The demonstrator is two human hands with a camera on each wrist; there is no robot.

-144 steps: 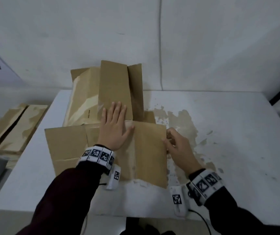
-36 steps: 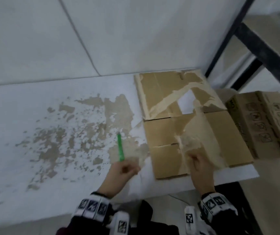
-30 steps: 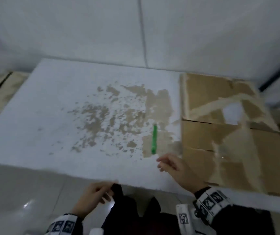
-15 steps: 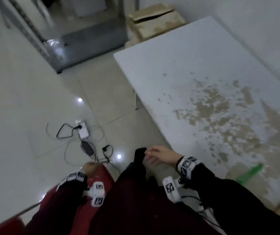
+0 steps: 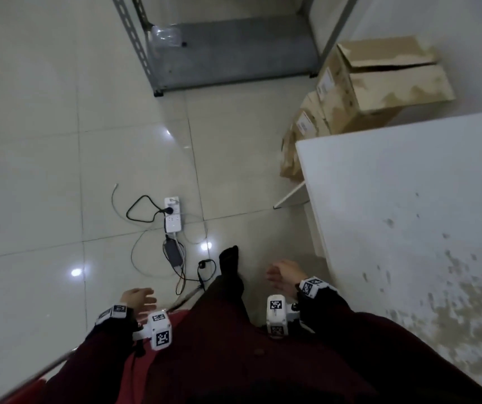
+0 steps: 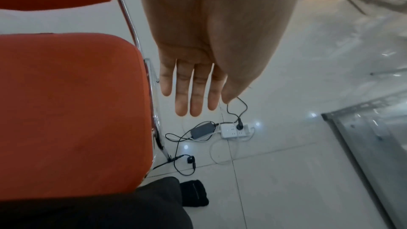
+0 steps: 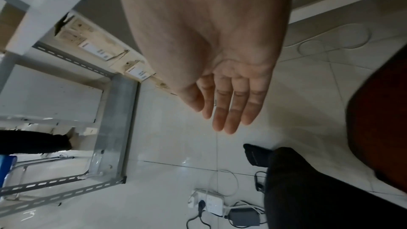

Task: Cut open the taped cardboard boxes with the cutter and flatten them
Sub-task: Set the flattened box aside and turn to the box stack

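A stack of brown cardboard boxes (image 5: pixel 379 80) stands on the floor beyond the white table's (image 5: pixel 409 214) far-left corner; their labelled sides (image 7: pixel 92 46) show in the right wrist view. My left hand (image 5: pixel 139 298) hangs empty over the floor beside a red chair, its fingers (image 6: pixel 191 93) straight. My right hand (image 5: pixel 282 277) hovers empty left of the table edge, its fingers (image 7: pixel 229 109) straight and together. The cutter and the flattened cardboard are out of view.
A white power strip (image 5: pixel 172 214) with a black adapter and tangled cables lies on the tiled floor ahead. A grey metal shelf rack (image 5: pixel 228 51) stands beyond. The red chair seat (image 6: pixel 70 114) is at my left. My dark-trousered leg and sock (image 5: pixel 229 263) reach forward.
My view has swung left from the table to the floor and the boxes there. Both hands have left the table, empty; the green cutter stayed on it and is out of sight.
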